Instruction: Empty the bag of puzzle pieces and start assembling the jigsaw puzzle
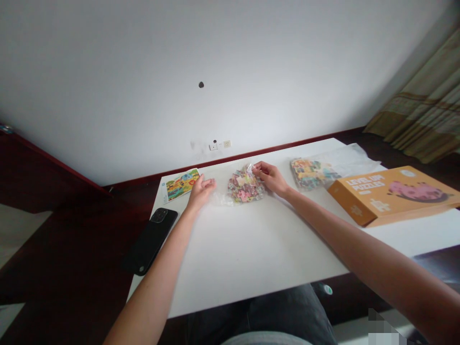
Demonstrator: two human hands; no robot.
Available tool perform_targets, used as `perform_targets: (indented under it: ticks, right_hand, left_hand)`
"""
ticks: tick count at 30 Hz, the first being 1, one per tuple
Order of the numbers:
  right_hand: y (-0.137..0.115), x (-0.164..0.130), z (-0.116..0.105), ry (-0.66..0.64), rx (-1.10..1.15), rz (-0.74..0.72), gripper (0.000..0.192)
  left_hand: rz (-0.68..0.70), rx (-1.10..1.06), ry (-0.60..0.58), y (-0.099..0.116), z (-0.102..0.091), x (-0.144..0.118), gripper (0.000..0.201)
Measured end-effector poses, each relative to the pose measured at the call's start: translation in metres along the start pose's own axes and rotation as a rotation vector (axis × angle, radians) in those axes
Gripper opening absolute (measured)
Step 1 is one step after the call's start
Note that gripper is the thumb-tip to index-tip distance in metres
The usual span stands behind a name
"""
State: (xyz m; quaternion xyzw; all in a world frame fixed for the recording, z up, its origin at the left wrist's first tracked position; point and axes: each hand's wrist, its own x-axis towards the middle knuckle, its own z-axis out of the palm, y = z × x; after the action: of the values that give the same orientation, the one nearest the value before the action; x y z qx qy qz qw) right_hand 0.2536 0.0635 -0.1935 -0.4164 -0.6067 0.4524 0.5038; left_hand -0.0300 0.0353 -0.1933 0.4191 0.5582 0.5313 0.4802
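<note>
A clear plastic bag of puzzle pieces (246,187), mostly pink, yellow and green, lies on the white table (251,249). My right hand (271,177) pinches the bag's film at its upper right corner. At the bag's left end is my left hand (202,191), its fingers apart and close to the loose clear film. Whether they touch the film is hard to make out. A picture sheet with colourful animals (183,184) lies just beyond my left hand.
A black phone (156,242) lies at the table's left edge. To the right are a second bag of puzzle pieces (312,172) and an orange puzzle box (395,194). A white wall (143,96) stands behind the table, with a curtain (420,110) at right.
</note>
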Motion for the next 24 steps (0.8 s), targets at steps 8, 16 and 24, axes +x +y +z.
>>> perform_targets:
  ticks: [8,16,24]
  right_hand:
    - [0.000,0.003,-0.005,-0.039,-0.036,-0.104,0.047]
    - [0.010,0.004,-0.004,0.041,-0.142,-0.031,0.040]
    - [0.018,0.006,-0.009,0.045,-0.270,0.039,0.028]
  left_hand:
    - [-0.083,-0.544,-0.159,0.023,-0.004,-0.005,0.052]
    - [-0.071,-0.884,-0.190,0.035,-0.001,-0.018,0.054]
    - [-0.375,-0.742,-0.223,0.035,0.002,-0.015,0.032]
